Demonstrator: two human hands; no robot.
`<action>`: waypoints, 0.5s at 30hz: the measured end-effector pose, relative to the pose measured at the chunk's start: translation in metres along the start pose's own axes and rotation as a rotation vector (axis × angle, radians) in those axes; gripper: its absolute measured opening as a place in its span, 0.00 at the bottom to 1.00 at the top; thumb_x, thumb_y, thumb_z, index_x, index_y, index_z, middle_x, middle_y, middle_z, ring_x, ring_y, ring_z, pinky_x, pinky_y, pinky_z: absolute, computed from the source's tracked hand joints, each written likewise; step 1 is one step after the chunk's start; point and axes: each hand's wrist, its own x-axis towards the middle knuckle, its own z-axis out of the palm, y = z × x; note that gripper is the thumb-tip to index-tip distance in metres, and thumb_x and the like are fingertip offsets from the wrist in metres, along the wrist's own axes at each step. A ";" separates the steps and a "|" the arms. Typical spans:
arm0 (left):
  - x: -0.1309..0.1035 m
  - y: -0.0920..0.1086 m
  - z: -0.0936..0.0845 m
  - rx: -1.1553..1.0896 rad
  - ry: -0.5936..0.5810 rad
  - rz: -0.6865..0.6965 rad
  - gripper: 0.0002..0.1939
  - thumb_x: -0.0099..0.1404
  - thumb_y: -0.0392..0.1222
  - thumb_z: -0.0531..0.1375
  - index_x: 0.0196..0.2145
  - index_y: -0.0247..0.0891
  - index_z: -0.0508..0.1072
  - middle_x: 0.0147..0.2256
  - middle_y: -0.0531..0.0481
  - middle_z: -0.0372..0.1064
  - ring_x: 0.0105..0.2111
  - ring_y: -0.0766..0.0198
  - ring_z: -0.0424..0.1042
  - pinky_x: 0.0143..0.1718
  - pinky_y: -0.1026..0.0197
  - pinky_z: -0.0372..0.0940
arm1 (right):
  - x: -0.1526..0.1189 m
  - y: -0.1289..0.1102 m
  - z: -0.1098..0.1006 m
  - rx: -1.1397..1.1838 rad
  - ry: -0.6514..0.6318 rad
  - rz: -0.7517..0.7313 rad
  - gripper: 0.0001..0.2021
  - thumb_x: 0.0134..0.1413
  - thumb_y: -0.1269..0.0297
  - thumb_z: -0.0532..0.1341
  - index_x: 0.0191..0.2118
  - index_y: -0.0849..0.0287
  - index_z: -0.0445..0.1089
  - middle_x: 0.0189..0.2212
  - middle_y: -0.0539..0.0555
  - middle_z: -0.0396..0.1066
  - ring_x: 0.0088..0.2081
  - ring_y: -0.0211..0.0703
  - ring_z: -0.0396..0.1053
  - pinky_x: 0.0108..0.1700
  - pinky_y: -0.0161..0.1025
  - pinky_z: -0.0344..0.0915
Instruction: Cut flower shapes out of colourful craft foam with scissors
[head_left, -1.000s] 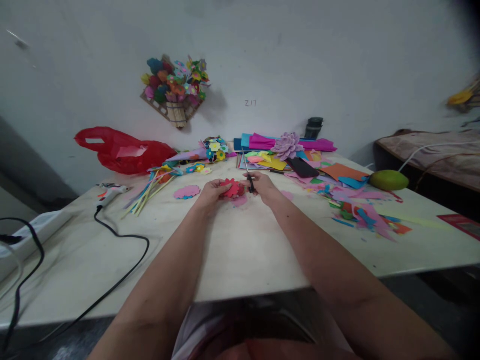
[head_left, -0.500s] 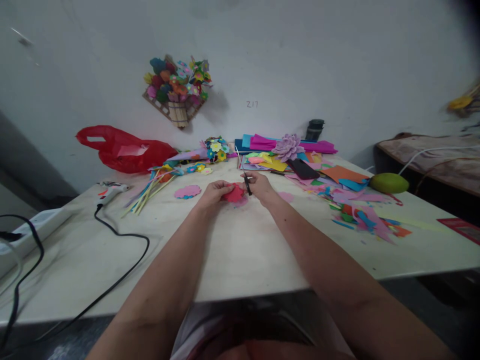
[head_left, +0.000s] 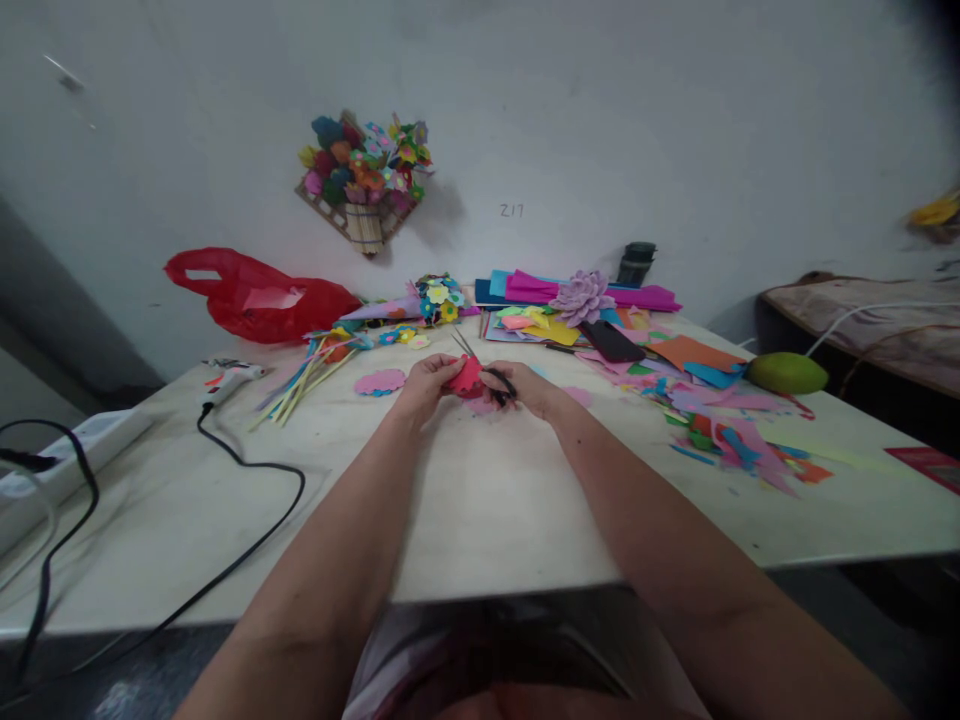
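My left hand [head_left: 427,388] pinches a red scalloped craft-foam piece [head_left: 466,375] above the middle of the table. In my right hand [head_left: 525,388] is a pair of scissors [head_left: 498,386] with black handles, its thin blades parted and pointing up and left beside the red piece. Below the hands lie pink cut-out bits, partly covered by the fingers. A pink scalloped piece [head_left: 379,382] with a blue edge rests left of my left hand, and another pink piece [head_left: 578,397] shows beside my right wrist.
Stems [head_left: 300,375], a red plastic bag [head_left: 262,300] and a glue gun [head_left: 234,382] with a black cord lie left. Foam sheets [head_left: 525,290], a lilac flower [head_left: 582,297] and a phone [head_left: 613,341] are at the back. Scraps [head_left: 739,435] and a green fruit [head_left: 787,373] lie right.
The scissors have tilted from nearly upright to leaning left, and their blades have spread apart. The red piece has turned and risen slightly. The whole view has shifted a little.
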 end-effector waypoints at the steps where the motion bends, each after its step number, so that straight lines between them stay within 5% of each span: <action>1: 0.000 0.000 0.000 -0.001 0.006 -0.002 0.20 0.41 0.48 0.74 0.25 0.35 0.72 0.20 0.52 0.70 0.19 0.69 0.66 0.23 0.65 0.62 | 0.000 0.000 0.001 -0.006 -0.009 -0.006 0.15 0.52 0.53 0.63 0.29 0.62 0.67 0.21 0.50 0.70 0.18 0.32 0.64 0.14 0.28 0.51; 15: 0.003 -0.002 0.001 -0.036 0.124 0.018 0.13 0.44 0.39 0.73 0.22 0.33 0.73 0.22 0.50 0.71 0.22 0.68 0.67 0.27 0.64 0.63 | -0.002 -0.005 0.006 -0.031 -0.031 0.035 0.10 0.58 0.59 0.60 0.33 0.62 0.67 0.19 0.48 0.69 0.16 0.31 0.64 0.13 0.28 0.50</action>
